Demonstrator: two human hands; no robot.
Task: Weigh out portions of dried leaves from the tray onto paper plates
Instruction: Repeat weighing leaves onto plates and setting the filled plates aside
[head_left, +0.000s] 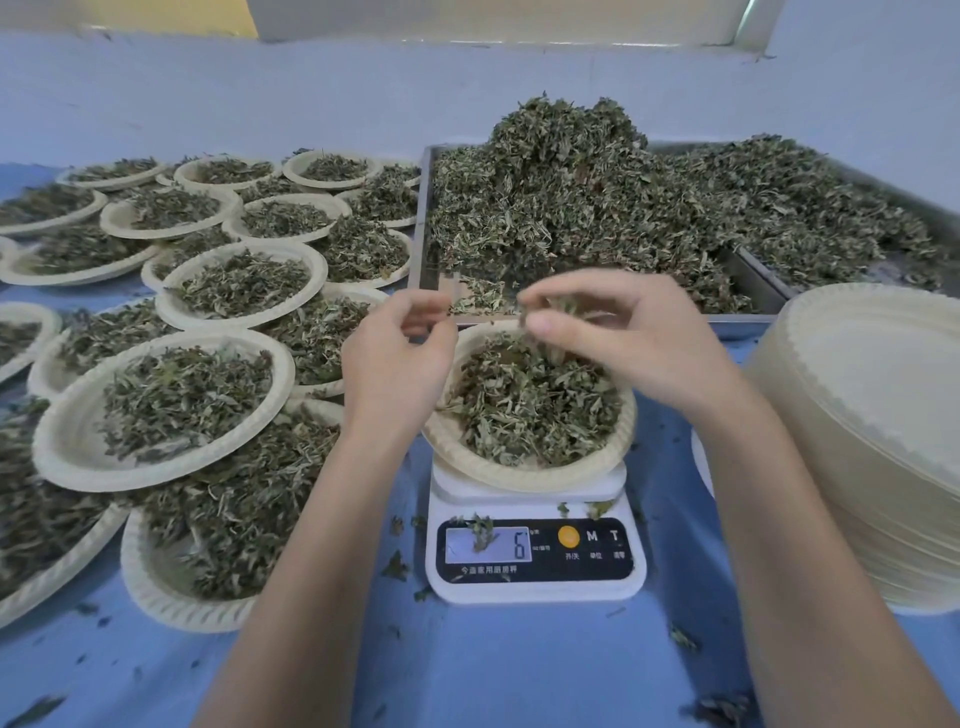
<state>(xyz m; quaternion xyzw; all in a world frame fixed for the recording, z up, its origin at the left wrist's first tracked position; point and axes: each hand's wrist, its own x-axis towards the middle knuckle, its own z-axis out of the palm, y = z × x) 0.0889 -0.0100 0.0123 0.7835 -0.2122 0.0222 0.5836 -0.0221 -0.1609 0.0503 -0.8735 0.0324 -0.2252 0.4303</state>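
A paper plate (524, 475) heaped with dried leaves sits on a white kitchen scale (535, 582); a leaf covers part of its display. My right hand (623, 338) hovers over the plate's far side and pinches a small tuft of dried leaves. My left hand (400, 358) is at the plate's left edge, fingers curled; whether it holds any leaves is unclear. Behind the scale a metal tray (422, 228) carries a tall mound of dried leaves (566, 197).
Several filled paper plates (161, 410) overlap across the left half of the blue table. A tall stack of empty paper plates (872, 441) stands at the right. A second tray of leaves (810, 218) lies at the back right. Loose leaf bits dot the cloth.
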